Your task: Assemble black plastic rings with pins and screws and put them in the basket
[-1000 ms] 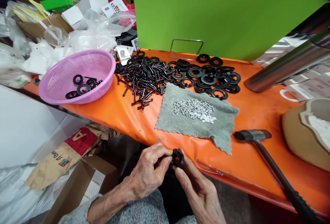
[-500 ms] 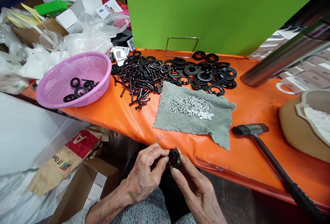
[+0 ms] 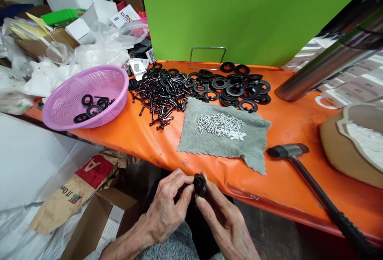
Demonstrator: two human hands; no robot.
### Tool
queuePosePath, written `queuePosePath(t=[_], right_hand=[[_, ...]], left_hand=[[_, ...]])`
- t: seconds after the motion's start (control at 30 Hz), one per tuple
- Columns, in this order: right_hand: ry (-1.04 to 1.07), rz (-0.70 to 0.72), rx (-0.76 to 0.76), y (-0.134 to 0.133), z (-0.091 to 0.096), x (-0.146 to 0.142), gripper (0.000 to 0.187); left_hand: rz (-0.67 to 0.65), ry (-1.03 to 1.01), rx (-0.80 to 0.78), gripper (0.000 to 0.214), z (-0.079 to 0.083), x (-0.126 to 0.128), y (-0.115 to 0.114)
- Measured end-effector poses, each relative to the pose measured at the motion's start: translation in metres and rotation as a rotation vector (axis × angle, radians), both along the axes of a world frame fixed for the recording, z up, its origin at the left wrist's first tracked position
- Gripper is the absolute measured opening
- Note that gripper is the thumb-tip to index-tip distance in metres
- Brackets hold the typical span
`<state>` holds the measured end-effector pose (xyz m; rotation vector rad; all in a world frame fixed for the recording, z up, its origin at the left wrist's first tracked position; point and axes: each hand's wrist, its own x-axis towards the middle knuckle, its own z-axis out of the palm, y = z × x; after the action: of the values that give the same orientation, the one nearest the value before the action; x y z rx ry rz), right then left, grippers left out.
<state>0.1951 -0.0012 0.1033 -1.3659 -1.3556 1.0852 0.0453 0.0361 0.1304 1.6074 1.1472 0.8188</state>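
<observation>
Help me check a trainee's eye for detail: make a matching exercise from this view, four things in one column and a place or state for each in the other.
Column 1
1. Left hand and right hand
2. Silvery pins
3. Hammer
4. Pink basket

Column 2
A. Heaped on a grey-green cloth
B. Black rings lying inside
C. Fingers on a small black part
D. Right of the cloth in the picture

Pairs: 1-C, 2-A, 3-D, 4-B

- Paper bag (image 3: 76,186), lower left: a large white "A" on a red panel (image 3: 96,177); below, dark letters that seem to read "JT Che", the ending unclear, beside a small multicoloured logo (image 3: 74,199).
- Carton (image 3: 89,226) beside it: white label (image 3: 113,222), print too small to read.
- White box (image 3: 125,16), upper left: dark block letters, illegible.
- Boxes (image 3: 353,90), far right: small print, unreadable.
</observation>
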Motion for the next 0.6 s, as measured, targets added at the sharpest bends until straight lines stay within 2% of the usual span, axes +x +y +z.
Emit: queuePosePath(t=[0.1, 0.17, 0.23, 0.33, 0.43, 0.5, 0.6], right_hand=[[-0.138, 0.031, -0.011, 0.002, -0.003, 0.0, 0.041], [-0.304, 0.012, 0.063, 0.013, -0.002, 0.011, 0.041], [-0.496, -0.086, 0.185, 0.033, 0.0, 0.033, 0.037], [-0.754, -0.224, 0.291, 0.071, -0.005, 0.074, 0.038], [-0.865, -0.248, 0.3, 0.103, -0.021, 0.107, 0.039], [-0.917, -0.218, 0.304, 0.115, -0.031, 0.116, 0.037], [-0.954, -0.167, 0.331, 0.124, -0.038, 0.116, 0.036]], left_hand=[[0.072, -0.143, -0.21, 0.015, 0.003, 0.001, 0.009], [0.127, -0.278, -0.374, 0.017, 0.008, -0.001, 0.018], [0.156, -0.356, -0.462, 0.024, 0.013, -0.004, 0.026], [0.128, -0.382, -0.505, 0.031, 0.017, -0.009, 0.035], [0.079, -0.378, -0.528, 0.035, 0.017, -0.011, 0.039], [0.067, -0.393, -0.546, 0.037, 0.017, -0.011, 0.04], [0.078, -0.426, -0.555, 0.04, 0.017, -0.012, 0.043]])
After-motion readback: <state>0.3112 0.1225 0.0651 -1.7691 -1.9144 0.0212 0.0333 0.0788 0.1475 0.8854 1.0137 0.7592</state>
